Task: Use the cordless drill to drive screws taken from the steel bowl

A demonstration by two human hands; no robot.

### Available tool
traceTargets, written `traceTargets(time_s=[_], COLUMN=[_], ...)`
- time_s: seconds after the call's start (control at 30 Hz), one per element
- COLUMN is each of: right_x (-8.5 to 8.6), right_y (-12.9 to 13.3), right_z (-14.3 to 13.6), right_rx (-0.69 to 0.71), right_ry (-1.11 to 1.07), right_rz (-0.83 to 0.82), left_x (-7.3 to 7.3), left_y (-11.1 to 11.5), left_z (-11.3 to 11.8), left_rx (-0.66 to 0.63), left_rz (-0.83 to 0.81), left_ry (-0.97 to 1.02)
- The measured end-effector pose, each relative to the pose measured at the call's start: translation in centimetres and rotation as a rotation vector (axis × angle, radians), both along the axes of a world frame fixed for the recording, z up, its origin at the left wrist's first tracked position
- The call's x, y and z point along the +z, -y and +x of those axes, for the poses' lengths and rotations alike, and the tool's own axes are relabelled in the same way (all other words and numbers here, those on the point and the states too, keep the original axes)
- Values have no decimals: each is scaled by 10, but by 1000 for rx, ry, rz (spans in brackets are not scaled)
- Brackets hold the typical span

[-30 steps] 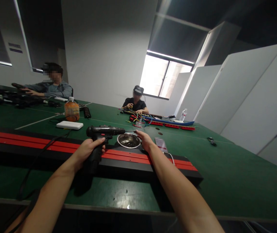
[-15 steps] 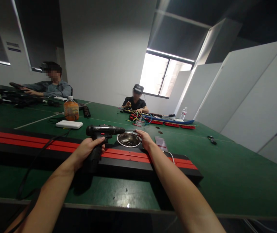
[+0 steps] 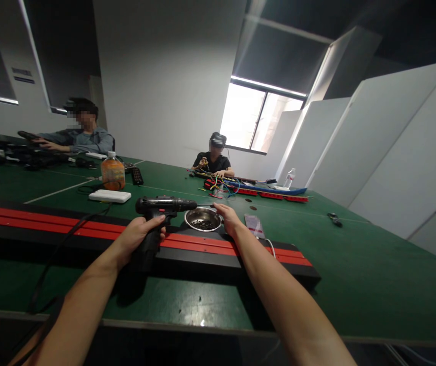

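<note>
A black power drill (image 3: 160, 205) is held by its grip in my left hand (image 3: 141, 234), its long thin bit pointing right. At the tip of the bit are the fingers of my right hand (image 3: 225, 214), pressed together; whatever they pinch there is too small to make out. Just below the bit stands a round metal bowl (image 3: 203, 229) with small dark pieces inside. A long black beam with a red top (image 3: 198, 245) lies across the table under both forearms.
On the green table (image 3: 355, 264) are a phone (image 3: 254, 225) with a white cable, a white power bank (image 3: 110, 196), an orange drink bottle (image 3: 113, 173) and a black cable at left. Two people sit across, one near coloured wires (image 3: 221, 187).
</note>
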State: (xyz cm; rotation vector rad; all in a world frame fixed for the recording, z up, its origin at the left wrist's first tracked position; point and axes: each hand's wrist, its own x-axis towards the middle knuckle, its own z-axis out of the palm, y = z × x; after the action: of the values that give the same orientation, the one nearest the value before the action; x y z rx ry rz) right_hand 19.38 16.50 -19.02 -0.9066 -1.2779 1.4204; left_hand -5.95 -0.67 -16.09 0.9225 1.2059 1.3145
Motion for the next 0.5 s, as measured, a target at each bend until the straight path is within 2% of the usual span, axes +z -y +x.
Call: traceTargets(time_s=[0.5], right_x=[4], right_y=[3], right_z=[-1], right_rx=[-55], right_ry=[19], right_rz=[-24], left_x=[-2], left_y=[-1], left_z=[-1], left_rx=[-5], left_rz=[9], left_ry=[5])
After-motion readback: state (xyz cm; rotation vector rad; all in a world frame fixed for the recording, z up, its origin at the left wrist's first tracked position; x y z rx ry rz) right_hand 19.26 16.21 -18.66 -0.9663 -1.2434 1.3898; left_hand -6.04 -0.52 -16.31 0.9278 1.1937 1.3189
